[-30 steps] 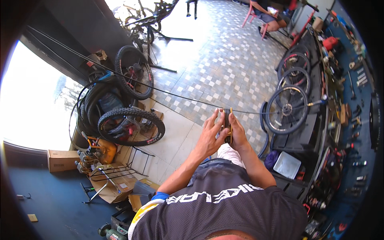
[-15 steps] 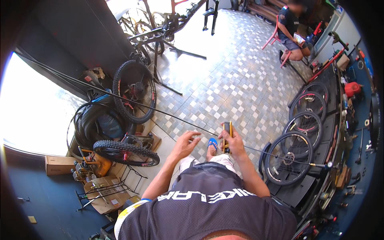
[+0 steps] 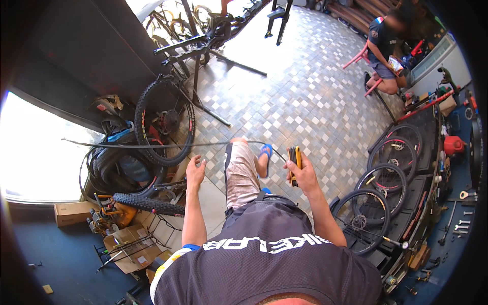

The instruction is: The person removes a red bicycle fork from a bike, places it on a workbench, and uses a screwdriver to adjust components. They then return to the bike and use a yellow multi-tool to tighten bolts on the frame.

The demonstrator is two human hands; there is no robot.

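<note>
In my right hand (image 3: 305, 175) is a yellow-and-black folding hex key set (image 3: 294, 165), held upright with the fingers wrapped round it. A thin black hose (image 3: 203, 145) stretches in from the left and reaches the right hand; whether the fingers touch it I cannot tell. My left hand (image 3: 195, 173) is empty, raised beside my knee with the fingers apart and slightly bent. Nearest to it are the knobbly bicycle wheels, one upright wheel (image 3: 140, 119) and one lying tilted (image 3: 147, 204).
Several wheels (image 3: 389, 173) lie on a black bench at right, with a gauge (image 3: 404, 245) on a hose end. A bike frame (image 3: 218, 30) hangs on a stand ahead. A person (image 3: 384, 51) sits at the far right. Tyres (image 3: 109, 157) and cardboard boxes (image 3: 73, 213) stand left.
I have stepped forward, one knee now raised into view. My left hand has moved left, away from the right one. The hose has swung and now hangs in a curve.
</note>
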